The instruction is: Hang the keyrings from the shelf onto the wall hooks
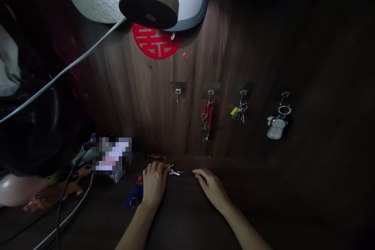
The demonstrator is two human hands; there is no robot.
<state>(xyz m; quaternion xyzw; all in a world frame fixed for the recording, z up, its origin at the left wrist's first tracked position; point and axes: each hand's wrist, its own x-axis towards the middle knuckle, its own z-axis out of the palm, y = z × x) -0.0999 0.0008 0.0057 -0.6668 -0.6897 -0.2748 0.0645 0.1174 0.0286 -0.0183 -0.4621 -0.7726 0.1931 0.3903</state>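
Observation:
On the dark wooden shelf, my left hand (154,181) rests palm down with its fingers bent and close together. A small bunch of keys (174,172) pokes out at its index-finger side, one silver and one with yellow; the grip itself is partly hidden under the fingers. My right hand (209,185) lies a little to the right of the keys, fingers loosely bent and apart, with nothing visible in it. Just left of my left wrist is a blue key fob with a ring (134,200). A dark reddish-brown item (156,159) sits behind my left fingertips.
Four wall hooks line the back panel: a bare hook (178,93), then red-corded keys (207,119), a key bunch with a yellow tag (239,113), and a white figure keychain (277,127). A lamp (149,2) hangs above. Boxes and cables (74,207) crowd the left.

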